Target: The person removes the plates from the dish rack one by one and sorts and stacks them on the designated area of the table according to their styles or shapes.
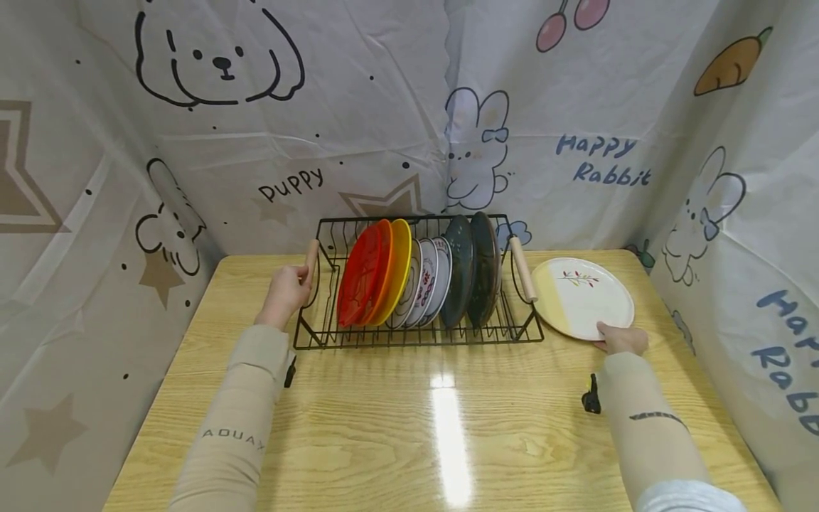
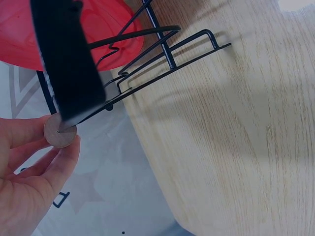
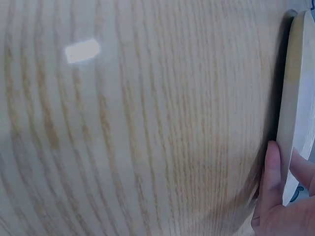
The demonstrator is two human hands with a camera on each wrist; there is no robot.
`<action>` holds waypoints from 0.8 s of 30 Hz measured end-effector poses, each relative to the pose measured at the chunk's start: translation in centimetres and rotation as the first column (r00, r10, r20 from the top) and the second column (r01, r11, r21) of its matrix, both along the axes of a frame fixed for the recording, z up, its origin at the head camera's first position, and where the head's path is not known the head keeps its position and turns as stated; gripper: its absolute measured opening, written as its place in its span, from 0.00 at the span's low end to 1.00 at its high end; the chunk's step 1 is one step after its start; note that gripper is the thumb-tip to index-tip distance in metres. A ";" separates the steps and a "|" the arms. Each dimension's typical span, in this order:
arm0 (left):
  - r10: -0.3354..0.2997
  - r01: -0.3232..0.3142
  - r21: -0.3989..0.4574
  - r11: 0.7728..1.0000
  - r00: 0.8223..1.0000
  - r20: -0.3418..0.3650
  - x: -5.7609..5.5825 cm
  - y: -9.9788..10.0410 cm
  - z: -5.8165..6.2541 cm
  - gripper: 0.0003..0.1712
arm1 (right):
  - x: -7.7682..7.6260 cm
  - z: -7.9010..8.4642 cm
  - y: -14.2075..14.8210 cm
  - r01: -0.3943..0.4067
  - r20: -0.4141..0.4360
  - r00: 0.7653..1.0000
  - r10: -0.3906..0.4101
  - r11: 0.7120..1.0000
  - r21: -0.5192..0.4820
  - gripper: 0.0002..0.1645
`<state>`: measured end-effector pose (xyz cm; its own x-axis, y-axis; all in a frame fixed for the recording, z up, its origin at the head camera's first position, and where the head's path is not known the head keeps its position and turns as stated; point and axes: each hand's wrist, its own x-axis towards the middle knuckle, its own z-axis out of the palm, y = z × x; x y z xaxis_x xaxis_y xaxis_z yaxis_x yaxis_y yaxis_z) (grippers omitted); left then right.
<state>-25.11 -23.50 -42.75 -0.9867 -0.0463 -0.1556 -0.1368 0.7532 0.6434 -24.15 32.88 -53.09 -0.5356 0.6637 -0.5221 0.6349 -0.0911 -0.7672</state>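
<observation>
A black wire dish rack (image 1: 419, 344) with wooden handles stands at the back of the table. My left hand (image 1: 286, 290) grips its left wooden handle (image 1: 311, 263); the left wrist view shows thumb and fingers around the handle's round end (image 2: 60, 131). On the right, my right hand (image 1: 623, 340) pinches the near edge of a white and pale yellow plate (image 1: 595, 306) with a red sprig pattern. Its thumb lies on top and its fingers (image 3: 272, 162) are under the rim. Upright in the rack stand a red plate (image 1: 358, 277), a yellow plate (image 1: 398, 274), patterned white plates (image 1: 427, 281) and dark plates (image 1: 484, 270).
The wooden table (image 1: 371, 427) extends in front of the rack, with a bright light reflection on it. A printed curtain (image 1: 358, 92) hangs close behind the table and along both sides. The rack's right wooden handle (image 1: 523, 269) is beside the white and yellow plate.
</observation>
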 end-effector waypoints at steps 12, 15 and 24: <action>0.011 -0.011 -0.012 1.000 1.000 -0.003 0.0 0.1 0.0 0.25 | -0.2 -0.2 0.0 0.005 0.033 0.999 -0.007 0.998 0.067 0.36; 0.015 -0.015 -0.016 1.000 1.000 -0.004 0.1 0.1 0.0 0.25 | -0.2 -0.4 0.0 -0.006 0.039 0.999 0.003 0.997 0.079 0.36; 0.013 -0.013 -0.023 1.000 1.000 -0.025 0.0 0.1 -0.1 0.25 | 0.0 -0.2 -0.2 -0.027 0.094 0.995 0.015 0.992 0.126 0.33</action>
